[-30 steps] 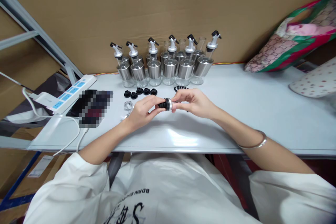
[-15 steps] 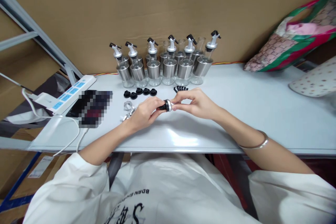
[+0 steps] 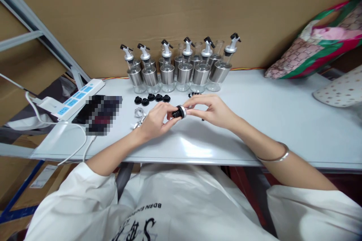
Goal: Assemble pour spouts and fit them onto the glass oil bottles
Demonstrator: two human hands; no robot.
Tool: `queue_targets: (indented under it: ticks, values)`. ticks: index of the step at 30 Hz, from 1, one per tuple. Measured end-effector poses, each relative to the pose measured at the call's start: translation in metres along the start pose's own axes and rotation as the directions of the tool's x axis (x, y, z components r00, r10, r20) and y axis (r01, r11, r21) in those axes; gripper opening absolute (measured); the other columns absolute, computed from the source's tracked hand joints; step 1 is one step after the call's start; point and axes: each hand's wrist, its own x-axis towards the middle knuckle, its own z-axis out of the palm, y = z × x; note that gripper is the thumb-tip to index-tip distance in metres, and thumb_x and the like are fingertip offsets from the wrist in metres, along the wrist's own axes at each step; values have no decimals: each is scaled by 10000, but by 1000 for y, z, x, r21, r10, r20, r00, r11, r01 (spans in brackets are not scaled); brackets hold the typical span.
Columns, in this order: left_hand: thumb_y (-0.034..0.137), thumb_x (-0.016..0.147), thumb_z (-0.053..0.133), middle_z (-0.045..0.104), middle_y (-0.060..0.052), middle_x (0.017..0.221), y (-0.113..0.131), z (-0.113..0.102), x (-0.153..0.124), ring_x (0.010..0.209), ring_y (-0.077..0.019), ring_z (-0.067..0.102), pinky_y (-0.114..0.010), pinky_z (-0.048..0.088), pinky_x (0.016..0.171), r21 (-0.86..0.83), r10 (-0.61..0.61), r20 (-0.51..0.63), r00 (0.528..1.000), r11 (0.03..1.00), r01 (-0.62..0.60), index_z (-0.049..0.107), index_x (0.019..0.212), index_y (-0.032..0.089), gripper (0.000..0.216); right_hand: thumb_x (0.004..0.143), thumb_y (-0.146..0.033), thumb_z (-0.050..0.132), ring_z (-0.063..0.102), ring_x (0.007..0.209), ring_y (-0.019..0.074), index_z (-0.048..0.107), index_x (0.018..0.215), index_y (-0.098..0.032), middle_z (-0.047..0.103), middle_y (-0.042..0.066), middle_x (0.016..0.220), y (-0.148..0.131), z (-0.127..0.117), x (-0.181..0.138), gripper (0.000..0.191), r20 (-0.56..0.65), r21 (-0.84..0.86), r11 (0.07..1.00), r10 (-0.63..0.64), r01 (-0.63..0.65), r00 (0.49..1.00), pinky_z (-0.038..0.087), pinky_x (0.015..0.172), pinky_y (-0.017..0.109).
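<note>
Between my hands, above the table, is a bottle pourer cap point(image 3: 179, 112) with a ribbed black stopper and a silver collar. The fingers of my left hand point(image 3: 158, 118) are closed around its black stopper end. My right hand point(image 3: 212, 111) pinches the silver collar from the other side; its fingertips partly hide the cap. Several black stoppers point(image 3: 152, 98) lie just beyond my left hand. Silver collar pieces point(image 3: 139, 113) sit beside that hand, partly covered by it. Small black parts point(image 3: 194, 94) lie behind my right hand.
Several glass bottles with steel sleeves point(image 3: 184, 71) stand in rows at the back, the front ones topped with pourers. On the left are a power strip point(image 3: 80, 98), a dark pixelated device point(image 3: 103, 115) and white cables. A patterned bag point(image 3: 302, 51) leans at the right.
The pourer cap has tilted, showing more of its ribbed stopper end. It has risen slightly, and both hands stay on it. The view has shifted a little.
</note>
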Motion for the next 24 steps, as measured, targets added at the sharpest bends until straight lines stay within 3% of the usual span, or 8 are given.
queue_targets:
  ticks: [3,6,10,15,19,24]
  values:
    - [191,858,558,537,29,693,3,0,3,624,-103,512,-239,437,645,54,-87,2,996,995,87,518,975,173,125,880,-349,588,584,764,177,726,901,-184,622,88,845,4,3,0,216,-85,-302,938,-205,171,975,474,665,307]
    - [161,834,541,547,15,717,6,-3,6,651,-114,516,-251,435,664,64,-112,11,994,992,111,530,1003,160,169,914,-273,538,556,654,139,704,958,-166,609,55,746,6,6,-1,202,-34,-334,918,-239,214,970,455,602,262]
    - [162,847,540,551,19,718,6,-5,6,659,-116,519,-264,423,690,70,-66,16,998,995,65,538,1033,168,186,918,-214,503,605,663,132,700,968,-169,678,39,725,2,6,-2,208,10,-194,976,-95,95,995,468,622,241]
    - [310,878,593,548,33,697,2,-2,4,642,-111,513,-268,401,682,119,-57,1,998,991,56,516,920,183,155,885,-312,529,677,752,164,660,1144,-164,742,56,841,-7,5,-1,325,112,90,986,128,-138,985,515,708,282]
    - [402,870,596,548,29,719,-1,1,1,662,-115,516,-267,401,674,117,-50,21,999,992,47,476,834,188,248,855,-348,545,652,673,152,624,1199,-141,735,38,751,-8,8,-2,410,178,87,978,169,-187,969,504,676,279]
    - [370,886,575,569,-15,848,0,1,1,713,-122,521,-262,428,671,122,-50,53,997,992,44,498,909,186,201,835,-378,576,640,671,155,628,1147,-134,714,40,732,-6,11,-3,400,159,95,975,183,-200,970,495,671,277]
